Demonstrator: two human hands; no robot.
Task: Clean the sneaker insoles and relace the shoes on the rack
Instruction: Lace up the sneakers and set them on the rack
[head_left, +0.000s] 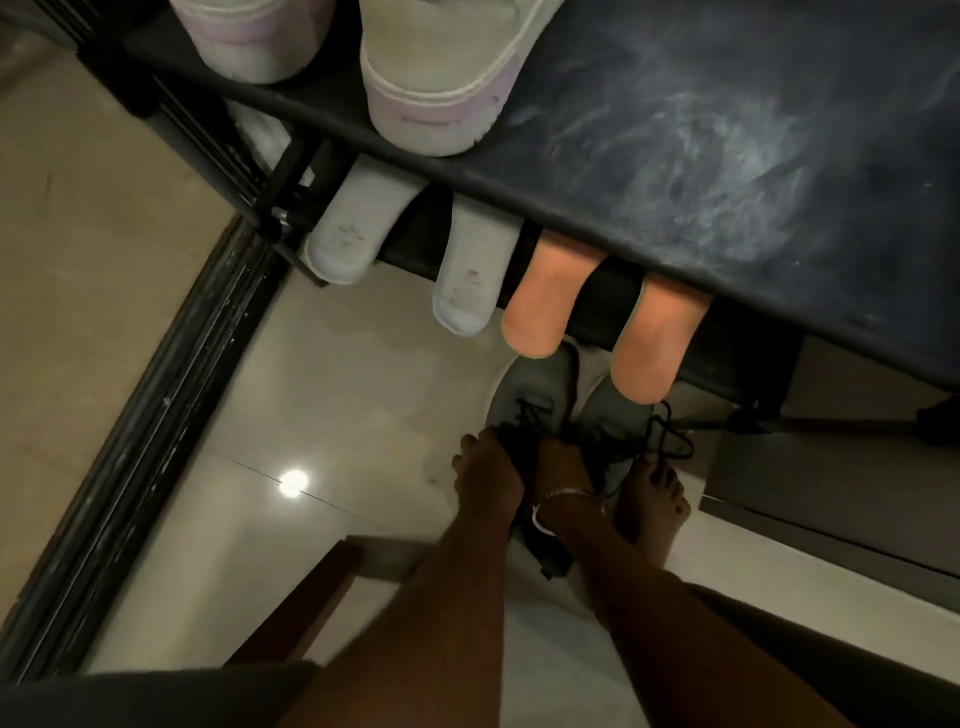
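Overall, the head view looks steeply down past a dark shoe rack (727, 171) onto a pale tiled floor (322, 415). Both forearms reach down to a pair of grey sneakers (540, 389) standing on the floor at the foot of the rack. The left hand (488, 473) has its fingers curled down into the dark laces (524, 421) at the left sneaker's opening; it appears to grasp them, though dim light hides the exact grip. The right hand (563, 467), wearing a thin bracelet (566, 493) at the wrist, is likewise curled into the lace tangle just beside the left hand. A loose lace loop (670, 436) trails to the right of the right hand, over the second sneaker. A bare foot (652, 499) stands just right of that hand. Directly beyond both hands, two orange insoles (545, 301) hang over the edge of a lower shelf, with two white insoles (353, 228) further left. On the top shelf, well beyond the left hand, stands a pair of white and lilac sneakers (436, 78).
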